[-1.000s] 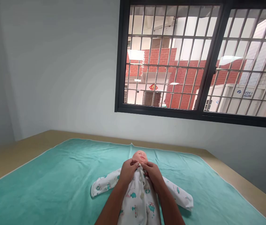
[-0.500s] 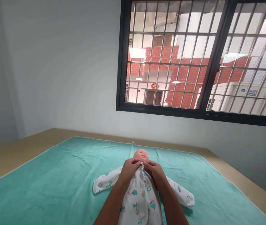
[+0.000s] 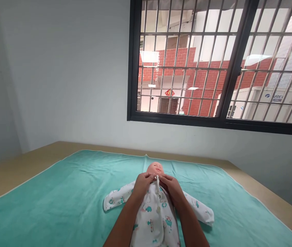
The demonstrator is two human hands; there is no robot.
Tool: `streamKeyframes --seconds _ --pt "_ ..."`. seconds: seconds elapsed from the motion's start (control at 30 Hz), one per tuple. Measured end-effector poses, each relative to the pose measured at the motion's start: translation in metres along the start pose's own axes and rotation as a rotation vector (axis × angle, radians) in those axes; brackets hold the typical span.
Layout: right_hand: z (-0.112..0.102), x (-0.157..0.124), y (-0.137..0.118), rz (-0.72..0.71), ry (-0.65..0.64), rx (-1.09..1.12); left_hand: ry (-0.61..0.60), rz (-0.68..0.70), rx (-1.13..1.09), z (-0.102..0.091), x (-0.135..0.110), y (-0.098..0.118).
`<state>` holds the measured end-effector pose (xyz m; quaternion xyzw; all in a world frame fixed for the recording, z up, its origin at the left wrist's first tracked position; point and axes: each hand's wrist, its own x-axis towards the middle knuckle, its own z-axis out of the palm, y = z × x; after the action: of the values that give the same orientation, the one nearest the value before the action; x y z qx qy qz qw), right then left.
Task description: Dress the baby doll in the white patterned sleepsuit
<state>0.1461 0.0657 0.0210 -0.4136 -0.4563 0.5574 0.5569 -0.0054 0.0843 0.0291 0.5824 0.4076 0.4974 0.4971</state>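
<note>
A baby doll point(image 3: 155, 167) lies on its back, head away from me, dressed in white baby clothes point(image 3: 152, 214) printed with teal and pink figures. Both sleeves spread out sideways. At the doll's neck my left hand point(image 3: 142, 183) pinches the left side of the collar. My right hand point(image 3: 171, 185) pinches the collar's right side, close to the left one. Between my fingertips the top of the front edging stands up a little. The edging runs down the front, and a pale round fastener shows below my hands. My fingertips are partly hidden.
Under the doll a teal blanket point(image 3: 58, 192) with a pale edge covers most of the tan table point(image 3: 45, 150). Behind it rises a grey-white wall point(image 3: 66, 68) with a dark-framed, barred window point(image 3: 179, 117).
Both hands remain at the collar. The edging between my fingertips now stands slightly higher and shows more plainly. The view has shifted very slightly.
</note>
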Motion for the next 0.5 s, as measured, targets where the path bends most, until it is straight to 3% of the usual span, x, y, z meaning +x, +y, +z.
streamKeyframes --seconds 0.5 --pt "-0.0004 -0.0014 -0.0031 -0.065 0.007 -0.203 0.005 -0.029 -0.057 0.0005 0.0044 -0.0022"
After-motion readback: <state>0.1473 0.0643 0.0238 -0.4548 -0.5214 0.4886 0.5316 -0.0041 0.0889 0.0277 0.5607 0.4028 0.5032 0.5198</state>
